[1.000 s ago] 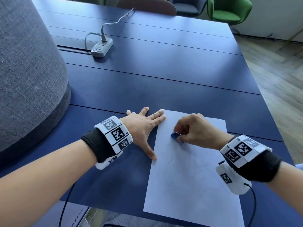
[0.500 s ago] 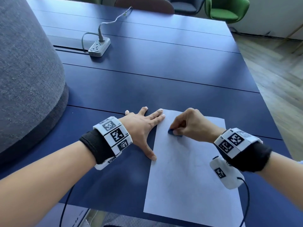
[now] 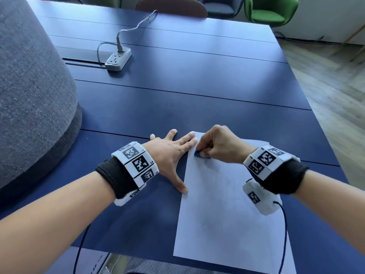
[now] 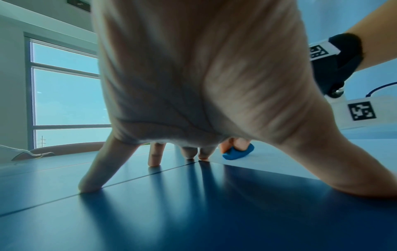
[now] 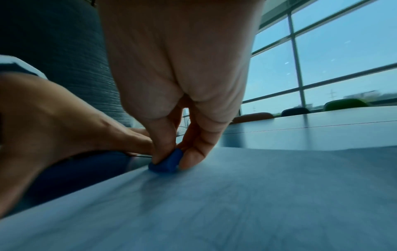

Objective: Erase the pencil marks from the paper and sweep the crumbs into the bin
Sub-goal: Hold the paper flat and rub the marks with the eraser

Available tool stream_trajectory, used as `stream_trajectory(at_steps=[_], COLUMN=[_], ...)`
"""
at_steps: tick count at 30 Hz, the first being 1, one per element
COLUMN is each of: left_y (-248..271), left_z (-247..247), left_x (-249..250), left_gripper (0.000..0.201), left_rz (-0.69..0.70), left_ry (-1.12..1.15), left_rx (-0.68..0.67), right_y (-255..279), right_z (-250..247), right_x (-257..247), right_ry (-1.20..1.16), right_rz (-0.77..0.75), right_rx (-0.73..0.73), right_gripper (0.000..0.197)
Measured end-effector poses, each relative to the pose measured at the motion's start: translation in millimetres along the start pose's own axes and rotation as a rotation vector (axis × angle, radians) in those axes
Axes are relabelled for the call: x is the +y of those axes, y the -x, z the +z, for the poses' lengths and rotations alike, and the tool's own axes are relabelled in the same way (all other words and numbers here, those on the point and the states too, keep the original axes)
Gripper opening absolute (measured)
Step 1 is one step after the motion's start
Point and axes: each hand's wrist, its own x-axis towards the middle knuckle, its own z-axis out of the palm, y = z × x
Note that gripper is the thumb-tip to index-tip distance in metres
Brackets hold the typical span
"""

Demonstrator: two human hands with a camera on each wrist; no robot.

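A white sheet of paper (image 3: 227, 210) lies on the dark blue table (image 3: 177, 86) with faint pencil marks on it. My right hand (image 3: 219, 147) pinches a small blue eraser (image 3: 197, 153) between thumb and fingers and presses it on the paper near its far left corner. The same eraser (image 5: 166, 162) shows in the right wrist view and again (image 4: 237, 152) in the left wrist view. My left hand (image 3: 171, 153) lies spread flat on the table, its fingertips and thumb on the paper's left edge. No bin or crumbs are in view.
A grey power strip (image 3: 118, 59) with its cable sits at the back left of the table. A large grey fabric-covered shape (image 3: 29, 95) stands at the left. Chairs, one green (image 3: 270, 10), line the far edge. The wood floor lies to the right.
My right hand with the eraser has slid left and away across the paper, close to my left fingertips. The left hand has stayed put.
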Motion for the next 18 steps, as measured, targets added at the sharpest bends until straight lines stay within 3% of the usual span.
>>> stream_trajectory(at_steps=[3, 7, 12, 16, 18], left_y=[0.0, 0.7, 0.8, 1.0, 1.8], left_z=[0.5, -1.0, -1.0, -0.6, -0.7], left_x=[0.1, 1.4, 1.8, 2.8, 3.3], left_gripper=[0.144, 0.144, 0.143, 0.143, 0.143], left_rz=[-0.004, -0.013, -0.017, -0.021, -0.023], left_ry=[-0.005, -0.009, -0.014, -0.024, -0.025], left_rx=[0.004, -0.012, -0.010, -0.006, -0.006], right_y=[4.5, 22.2, 15.7, 35.2, 27.3], right_z=[4.2, 11.4, 4.8, 16.8, 11.9], right_x=[0.9, -6.4, 6.8, -4.6, -4.1], right_ry=[-0.023, 0.019, -0.010, 0.004, 0.035], right_rz=[0.009, -0.026, 0.029, -0.025, -0.016], right_rx=[0.039, -0.175, 0.048, -0.148, -0.117], right_gripper=[0.014, 0.014, 0.018, 0.017, 0.015])
